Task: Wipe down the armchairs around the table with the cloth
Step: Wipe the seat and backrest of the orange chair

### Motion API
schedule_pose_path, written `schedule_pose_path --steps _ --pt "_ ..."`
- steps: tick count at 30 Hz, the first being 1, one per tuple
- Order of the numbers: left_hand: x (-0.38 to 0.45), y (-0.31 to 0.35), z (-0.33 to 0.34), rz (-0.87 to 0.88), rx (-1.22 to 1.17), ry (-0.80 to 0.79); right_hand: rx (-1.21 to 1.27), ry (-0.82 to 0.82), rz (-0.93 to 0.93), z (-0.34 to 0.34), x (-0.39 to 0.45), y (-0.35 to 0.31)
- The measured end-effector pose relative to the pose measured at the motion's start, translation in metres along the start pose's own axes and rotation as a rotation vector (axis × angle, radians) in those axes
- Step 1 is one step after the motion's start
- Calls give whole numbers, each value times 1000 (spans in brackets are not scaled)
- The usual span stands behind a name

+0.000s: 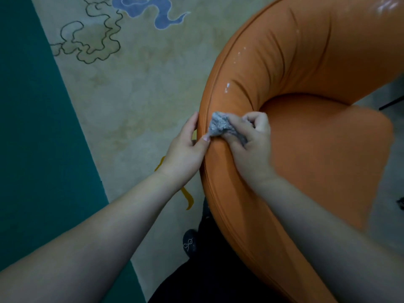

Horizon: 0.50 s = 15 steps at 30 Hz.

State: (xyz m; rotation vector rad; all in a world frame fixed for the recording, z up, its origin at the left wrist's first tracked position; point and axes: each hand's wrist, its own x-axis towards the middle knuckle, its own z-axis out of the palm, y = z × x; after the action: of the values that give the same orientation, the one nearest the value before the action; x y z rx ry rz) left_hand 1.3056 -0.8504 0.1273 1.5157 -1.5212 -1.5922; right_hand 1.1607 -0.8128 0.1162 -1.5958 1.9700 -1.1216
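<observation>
Here the right hand (249,138) clutched a grey cloth (220,126) on the orange armchair (306,62); the left hand (185,147), seemingly loose-fingered, touched its rim.

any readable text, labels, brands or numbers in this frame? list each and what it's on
None. No words, numbers or brand marks are readable anywhere.
The orange armchair and grey cloth carry no label.
The carpet shows only cloud-like patterns, not writing.
The dark shoe has a small pale bow-shaped ornament, not text.
</observation>
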Motion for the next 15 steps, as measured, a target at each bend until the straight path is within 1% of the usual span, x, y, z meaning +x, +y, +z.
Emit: schedule_pose_path --steps 3,6,9,12,15 --pt "22 7 1 35 62 20 -98 7 -43 6 58 -1" --pt "45 19 3 92 129 94 -128 26 -27 12 100 1" --pt "65 27 4 103 145 81 -100 53 -20 12 71 2" --pt "70 25 0 68 140 80 -55 32 -2 7 34 2" --pt "72 26 -1 38 67 57 -132 11 -65 7 68 7"
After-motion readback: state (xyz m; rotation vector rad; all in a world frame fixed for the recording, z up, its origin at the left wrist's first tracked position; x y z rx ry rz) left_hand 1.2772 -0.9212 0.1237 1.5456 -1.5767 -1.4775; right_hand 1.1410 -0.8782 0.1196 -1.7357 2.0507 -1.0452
